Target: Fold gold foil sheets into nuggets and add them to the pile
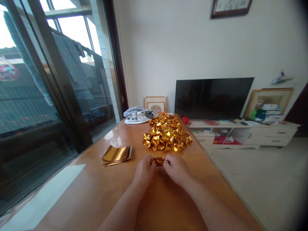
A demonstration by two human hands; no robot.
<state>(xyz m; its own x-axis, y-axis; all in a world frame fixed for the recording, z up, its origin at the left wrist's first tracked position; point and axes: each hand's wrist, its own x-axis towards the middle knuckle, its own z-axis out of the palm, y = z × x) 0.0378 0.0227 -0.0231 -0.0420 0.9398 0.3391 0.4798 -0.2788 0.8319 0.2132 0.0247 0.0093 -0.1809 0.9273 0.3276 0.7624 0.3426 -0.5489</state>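
Between my two hands is a small folded piece of gold foil paper [159, 161], shiny and rounded in the middle. My left hand [145, 168] pinches its left end, and my right hand [176, 168] pinches its right end. Just beyond my hands lies a large heap of folded gold foil pieces [167, 134] on the wooden table [115, 199]. To the left of my left hand sits a stack of flat gold foil sheets [117, 154], slightly curled at the edges. My fingertips hide the ends of the held piece.
Grey and white cloth [137, 115] lies at the table's far left end, near framed pictures [156, 103]. A pale sheet [45, 195] lies along the left edge. Beyond the table stand a white TV cabinet [260, 134] and a television [214, 98]. Glass doors [60, 80] run along the left.
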